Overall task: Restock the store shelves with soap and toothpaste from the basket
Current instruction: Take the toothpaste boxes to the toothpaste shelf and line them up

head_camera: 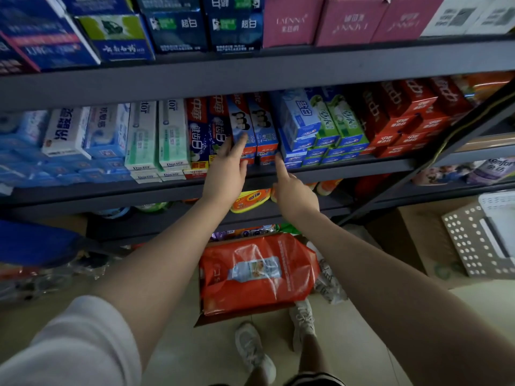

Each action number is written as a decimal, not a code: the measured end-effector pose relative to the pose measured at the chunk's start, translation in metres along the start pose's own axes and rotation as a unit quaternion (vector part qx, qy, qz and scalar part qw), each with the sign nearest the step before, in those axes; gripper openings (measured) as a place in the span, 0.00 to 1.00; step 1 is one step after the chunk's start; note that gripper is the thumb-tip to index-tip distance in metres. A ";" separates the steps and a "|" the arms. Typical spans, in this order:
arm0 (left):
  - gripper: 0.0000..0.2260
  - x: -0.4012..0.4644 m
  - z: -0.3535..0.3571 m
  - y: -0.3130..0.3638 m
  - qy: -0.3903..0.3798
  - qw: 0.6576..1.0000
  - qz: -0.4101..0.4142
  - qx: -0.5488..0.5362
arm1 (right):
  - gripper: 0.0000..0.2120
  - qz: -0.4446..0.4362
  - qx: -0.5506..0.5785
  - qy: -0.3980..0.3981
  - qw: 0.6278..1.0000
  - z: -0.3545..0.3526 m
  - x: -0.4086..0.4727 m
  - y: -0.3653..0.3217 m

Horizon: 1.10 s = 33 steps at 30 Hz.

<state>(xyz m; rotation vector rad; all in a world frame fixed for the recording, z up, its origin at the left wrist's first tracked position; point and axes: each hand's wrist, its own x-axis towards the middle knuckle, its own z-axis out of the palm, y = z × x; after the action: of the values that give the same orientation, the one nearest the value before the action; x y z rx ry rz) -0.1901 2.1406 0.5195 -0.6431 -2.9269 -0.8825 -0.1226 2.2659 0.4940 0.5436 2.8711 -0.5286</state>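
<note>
Toothpaste boxes fill the middle shelf (334, 169). My left hand (227, 169) lies flat with its fingers spread against the front of a blue-and-red toothpaste box (241, 122). My right hand (292, 189) points one finger at the lower edge of the neighbouring box of the same kind (263, 121); its other fingers are curled. Neither hand holds anything. No basket is identifiable in view.
Blue, green and red toothpaste boxes (328, 121) stand to the right, white and green ones (142, 135) to the left. Pink cartons (292, 20) sit on the top shelf. An orange refill pouch (256, 271) lies in a box on the floor by my feet. A perforated white rack (473, 238) stands at right.
</note>
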 end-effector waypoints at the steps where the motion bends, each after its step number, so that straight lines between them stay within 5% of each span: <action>1: 0.23 0.000 -0.001 0.000 -0.001 1.000 -0.001 0.000 | 0.35 0.002 0.000 0.002 1.000 -0.001 0.000 0.000; 7: 0.24 -0.004 -0.004 0.000 -0.007 1.000 0.006 -0.010 | 0.32 -0.011 0.019 -0.019 1.000 -0.007 -0.005 -0.005; 14: 0.23 -0.003 -0.001 -0.001 0.013 0.998 -0.001 -0.053 | 0.26 0.006 0.306 -0.068 0.950 -0.023 -0.006 -0.018; 17: 0.23 -0.003 -0.001 -0.003 0.014 0.998 0.006 -0.056 | 0.25 0.009 0.347 -0.073 0.935 -0.024 -0.005 -0.021; 21: 0.24 -0.002 -0.003 -0.005 0.001 0.998 0.009 -0.062 | 0.21 0.011 0.170 -0.005 0.985 -0.030 -0.002 -0.019; 26: 0.25 -0.004 -0.007 -0.008 -0.022 0.998 0.021 -0.064 | 0.36 -0.055 -0.074 0.088 0.992 -0.042 0.006 -0.022; 29: 0.26 -0.005 -0.010 -0.007 -0.043 0.997 0.015 -0.056 | 0.39 -0.070 -0.126 0.072 0.987 -0.043 0.009 -0.021; 33: 0.24 -0.016 -0.017 0.004 -0.020 0.998 0.061 0.008 | 0.28 -0.090 -0.101 0.088 0.987 -0.052 -0.004 -0.007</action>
<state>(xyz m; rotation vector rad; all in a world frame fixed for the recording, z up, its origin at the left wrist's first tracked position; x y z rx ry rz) -0.1761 2.1281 0.5338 -0.8391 -2.8893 -0.8414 -0.1264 2.2782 0.5449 0.3144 3.1125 -0.2168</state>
